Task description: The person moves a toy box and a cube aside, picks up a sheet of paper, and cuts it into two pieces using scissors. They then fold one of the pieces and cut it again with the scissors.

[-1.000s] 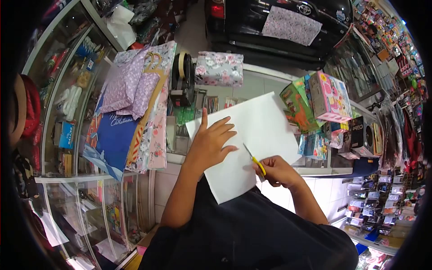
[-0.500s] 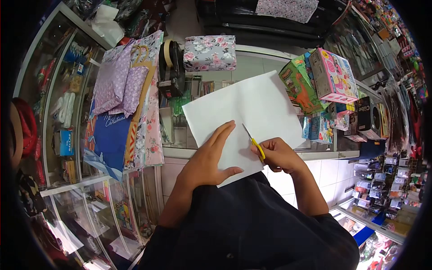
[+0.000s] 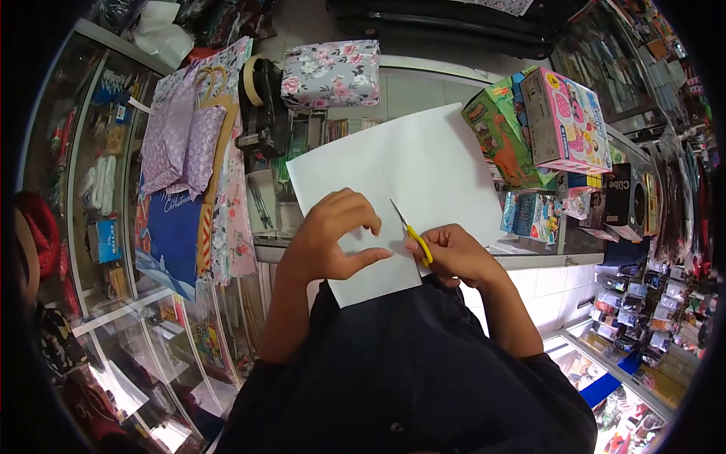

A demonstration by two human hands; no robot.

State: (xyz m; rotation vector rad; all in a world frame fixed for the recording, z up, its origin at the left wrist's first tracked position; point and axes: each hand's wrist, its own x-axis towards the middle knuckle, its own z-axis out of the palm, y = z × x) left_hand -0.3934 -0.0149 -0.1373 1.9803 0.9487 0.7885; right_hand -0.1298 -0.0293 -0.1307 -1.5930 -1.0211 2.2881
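Note:
A large sheet of white paper (image 3: 431, 163) lies over the glass counter and reaches past its near edge toward my body. My right hand (image 3: 457, 257) grips a pair of yellow-handled scissors (image 3: 414, 236), whose blades point away from me over the middle of the sheet. A slit runs in the paper from its near edge beside the scissors. My left hand (image 3: 333, 234) is over the left part of the sheet, fingers curved and thumb held apart, with nothing between them.
Behind the paper sits a floral-wrapped box (image 3: 333, 73), with a black tape dispenser (image 3: 262, 110) to its left. Gift bags (image 3: 185, 144) are stacked farther left. A pink toy box (image 3: 567, 121) and a green dinosaur box (image 3: 508, 136) stand at the right, near small blue boxes (image 3: 532, 216).
My left hand has lifted from lying flat and its fingers have curled. The paper and scissors appear shifted slightly left, along with the whole view.

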